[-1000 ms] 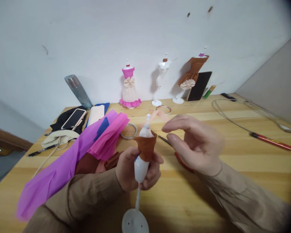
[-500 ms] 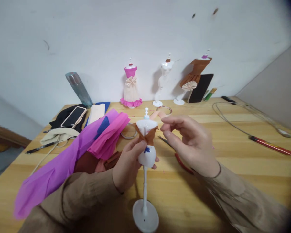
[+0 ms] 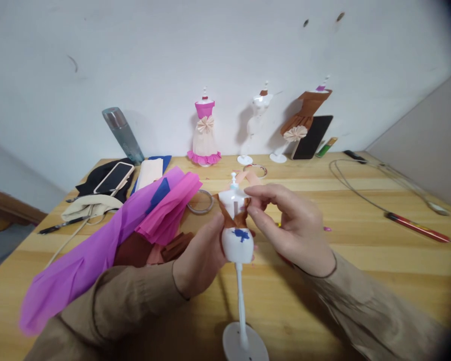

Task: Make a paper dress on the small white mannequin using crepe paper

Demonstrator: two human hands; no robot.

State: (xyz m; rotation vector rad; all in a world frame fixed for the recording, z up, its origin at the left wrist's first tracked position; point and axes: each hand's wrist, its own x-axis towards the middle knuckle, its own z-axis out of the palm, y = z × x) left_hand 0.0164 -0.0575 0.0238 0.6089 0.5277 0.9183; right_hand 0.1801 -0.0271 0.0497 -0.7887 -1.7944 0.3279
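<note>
In the head view a small white dress-form mannequin point(image 3: 237, 246) on a round base is tilted in front of me. My left hand point(image 3: 205, 253) is closed around its torso from the left and behind. A brown paper bodice point(image 3: 236, 220) wraps the torso, with a V-shaped gap down the side facing me. A blue patch point(image 3: 241, 234) marks the hip below it. My right hand point(image 3: 291, 223) pinches the bodice's upper right edge between thumb and fingers. Scissors behind that hand are nearly hidden.
Purple crepe paper point(image 3: 93, 250) and pink paper point(image 3: 169, 210) lie at left, near a phone point(image 3: 115, 178). Along the wall stand a pink-dressed mannequin point(image 3: 205, 130), a bare one point(image 3: 258, 118) and a brown-dressed one point(image 3: 304, 113). A red-handled tool point(image 3: 417, 226) with a cord lies right.
The mannequin has shifted slightly right and turned a little. My right hand, apart from the bodice before, now grips its right edge. My left thumb has moved off the bodice's front.
</note>
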